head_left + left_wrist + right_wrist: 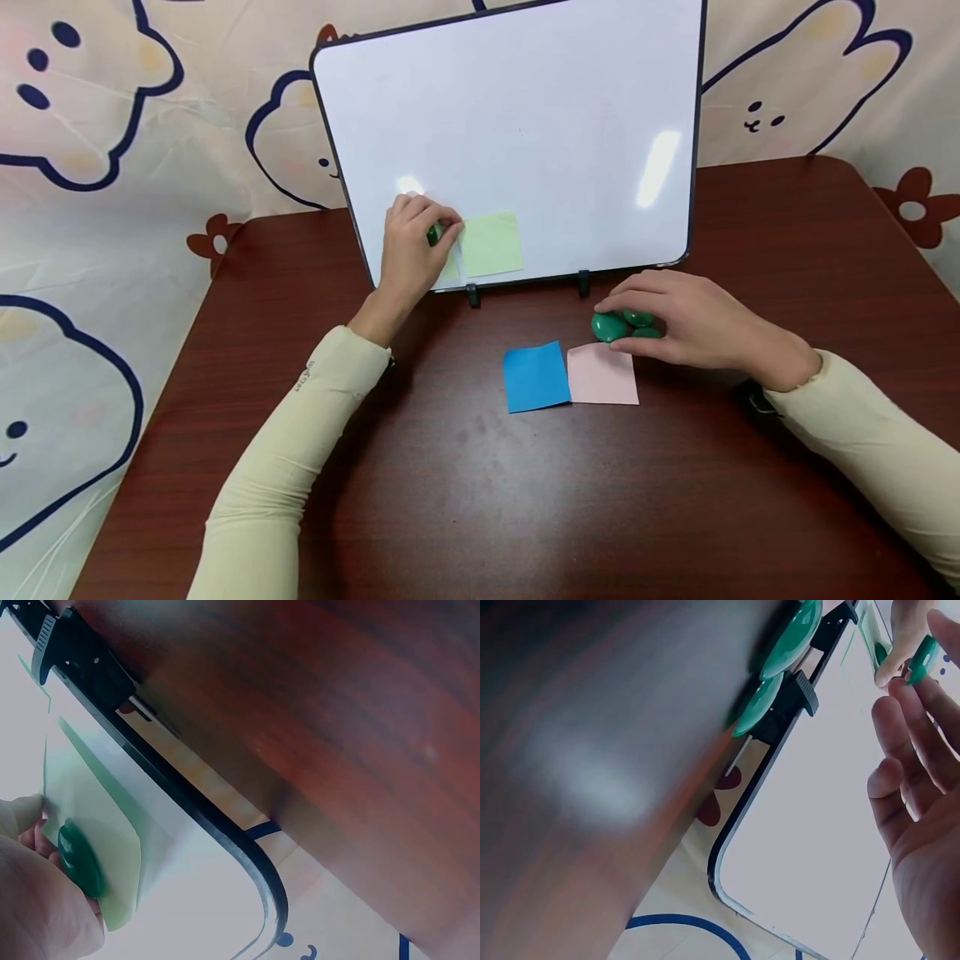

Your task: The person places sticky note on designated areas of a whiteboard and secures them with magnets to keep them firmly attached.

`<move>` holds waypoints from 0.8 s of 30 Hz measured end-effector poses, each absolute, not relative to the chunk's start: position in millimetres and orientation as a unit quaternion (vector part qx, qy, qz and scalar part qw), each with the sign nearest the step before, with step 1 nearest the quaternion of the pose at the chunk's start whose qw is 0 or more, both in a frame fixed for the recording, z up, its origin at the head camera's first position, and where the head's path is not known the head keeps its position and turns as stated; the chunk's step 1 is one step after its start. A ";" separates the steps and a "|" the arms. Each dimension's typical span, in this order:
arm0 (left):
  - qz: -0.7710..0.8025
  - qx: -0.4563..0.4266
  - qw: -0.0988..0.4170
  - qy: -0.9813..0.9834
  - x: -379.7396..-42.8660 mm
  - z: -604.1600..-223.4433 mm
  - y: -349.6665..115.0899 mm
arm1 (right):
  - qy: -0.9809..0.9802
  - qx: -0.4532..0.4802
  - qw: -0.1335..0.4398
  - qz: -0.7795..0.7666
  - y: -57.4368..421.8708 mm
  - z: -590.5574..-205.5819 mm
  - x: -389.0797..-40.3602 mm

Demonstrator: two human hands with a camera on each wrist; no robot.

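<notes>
A green oval piece [432,235] sits left of centre in the head view, inside the curled fingers of the left hand [408,250], just left of and below the meeting tips of thumb and forefinger. Those tips touch the right edge of a light-green note [94,810] on the whiteboard [585,125]; whether the piece presses on the note, I cannot tell. In the left wrist view its long axis slants steeply from upper left to lower right. The left hand is plainly nearer to it. Rightward come a second light-green note [491,243], then, lower on the surface [450,500], a blue note [536,379] and a pink note [603,375]. Right of centre, well apart, the right hand [686,321] pinches another green oval [610,327] between thumb and fingers, with two further ovals [638,318] lying just beside.
</notes>
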State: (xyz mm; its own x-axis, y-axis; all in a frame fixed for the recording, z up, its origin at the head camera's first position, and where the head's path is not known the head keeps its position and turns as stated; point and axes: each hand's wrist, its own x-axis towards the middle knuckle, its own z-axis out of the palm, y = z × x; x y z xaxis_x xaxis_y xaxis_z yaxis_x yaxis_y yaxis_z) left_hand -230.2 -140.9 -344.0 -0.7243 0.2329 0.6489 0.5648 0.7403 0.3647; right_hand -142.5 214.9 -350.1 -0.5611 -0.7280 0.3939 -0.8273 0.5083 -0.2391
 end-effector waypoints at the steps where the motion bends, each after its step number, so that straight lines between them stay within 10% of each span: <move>1: -0.283 -0.227 0.296 -0.884 -230.4 -344.1 -141.1 | -0.860 0.451 0.123 0.204 213.6 -350.3 -142.8; 24: -0.288 -0.228 0.291 -0.883 -230.8 -343.6 -142.5 | -0.849 0.461 0.155 0.205 186.6 -350.4 -148.0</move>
